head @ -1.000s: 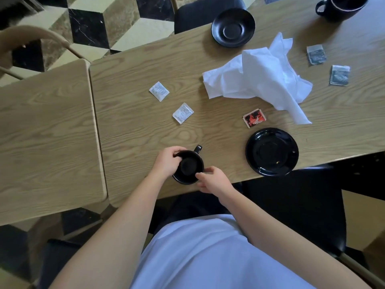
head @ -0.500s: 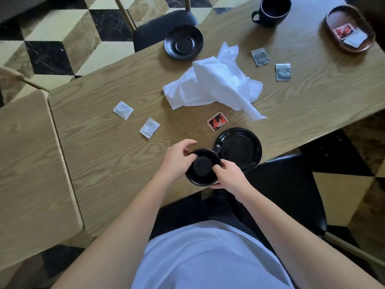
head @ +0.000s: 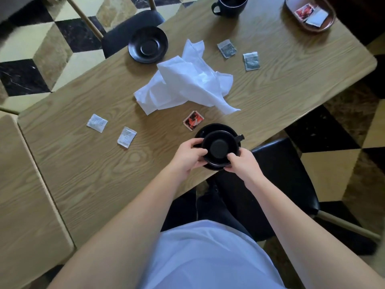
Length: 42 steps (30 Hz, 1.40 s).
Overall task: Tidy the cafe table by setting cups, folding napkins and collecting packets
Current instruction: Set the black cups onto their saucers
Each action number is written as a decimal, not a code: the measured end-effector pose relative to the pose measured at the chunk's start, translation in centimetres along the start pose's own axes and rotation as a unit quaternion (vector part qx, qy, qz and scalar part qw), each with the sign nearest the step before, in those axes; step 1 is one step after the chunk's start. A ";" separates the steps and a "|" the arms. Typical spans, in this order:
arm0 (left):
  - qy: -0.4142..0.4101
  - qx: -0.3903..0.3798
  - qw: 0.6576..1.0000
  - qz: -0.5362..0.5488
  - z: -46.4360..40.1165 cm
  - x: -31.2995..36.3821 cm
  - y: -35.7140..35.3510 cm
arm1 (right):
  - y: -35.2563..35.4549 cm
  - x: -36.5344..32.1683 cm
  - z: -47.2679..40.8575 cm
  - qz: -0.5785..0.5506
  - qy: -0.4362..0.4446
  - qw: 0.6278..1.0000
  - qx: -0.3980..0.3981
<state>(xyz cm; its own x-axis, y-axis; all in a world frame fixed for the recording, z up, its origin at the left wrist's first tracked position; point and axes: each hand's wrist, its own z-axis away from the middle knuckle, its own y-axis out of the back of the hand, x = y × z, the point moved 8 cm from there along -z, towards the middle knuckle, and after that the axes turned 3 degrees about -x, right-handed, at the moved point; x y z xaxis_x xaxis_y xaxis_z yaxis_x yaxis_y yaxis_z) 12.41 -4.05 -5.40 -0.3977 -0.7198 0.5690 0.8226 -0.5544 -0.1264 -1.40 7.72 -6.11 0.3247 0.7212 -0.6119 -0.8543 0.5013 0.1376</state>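
A black cup (head: 219, 148) is over the near black saucer (head: 216, 128) at the table's front edge, its handle pointing right. My left hand (head: 187, 156) grips its left side and my right hand (head: 242, 162) grips its right front. Whether the cup rests on the saucer I cannot tell. A crumpled white napkin (head: 187, 84) lies mid-table. A red packet (head: 193, 120) sits just beyond the saucer. Two white packets (head: 97, 122) (head: 126, 137) lie to the left, two grey packets (head: 227, 48) (head: 251, 61) to the right. A second saucer (head: 148, 44) and second cup (head: 230, 5) stand far off.
A brown oval tray (head: 291, 7) at the far right corner holds a red and a white packet. A second wooden table (head: 25, 184) adjoins on the left. Black chairs stand at the near right (head: 281, 174) and far side (head: 133, 28).
Both hands carried the black cup rightward from the bare tabletop to over the near saucer. The view shifted right, bringing the tray into sight.
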 end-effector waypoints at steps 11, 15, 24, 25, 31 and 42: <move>0.008 0.029 0.999 -0.028 -1.5 0.0 -0.1 | -0.4 0.4 -1.2 -0.001 -0.011 1.000 -0.001; 0.007 0.031 0.999 -0.033 -2.1 0.1 0.2 | -0.3 0.3 -1.8 0.001 -0.014 1.000 0.007; 0.016 0.030 0.996 -0.078 -2.1 0.6 0.0 | -0.3 0.5 -2.0 0.043 -0.016 0.999 0.001; 0.018 0.030 0.996 -0.083 -1.9 0.7 0.0 | -0.2 0.4 -1.9 0.044 -0.018 0.999 0.003; -0.021 0.076 0.985 -0.153 -0.6 3.3 0.5 | 1.2 -1.1 -0.7 0.151 -0.033 0.988 -0.015; -0.198 0.105 0.969 -0.105 -5.5 22.0 1.5 | 7.6 -17.6 -9.3 0.196 0.025 0.980 0.034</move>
<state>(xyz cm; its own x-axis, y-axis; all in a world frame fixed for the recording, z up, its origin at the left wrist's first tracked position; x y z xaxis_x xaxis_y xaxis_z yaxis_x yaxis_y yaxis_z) 2.68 -23.00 2.44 -0.4134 -0.3608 0.8360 0.8210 -0.5447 0.1709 -17.39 -5.60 -1.55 -0.0448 0.8413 -0.5387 -0.8801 0.2219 0.4197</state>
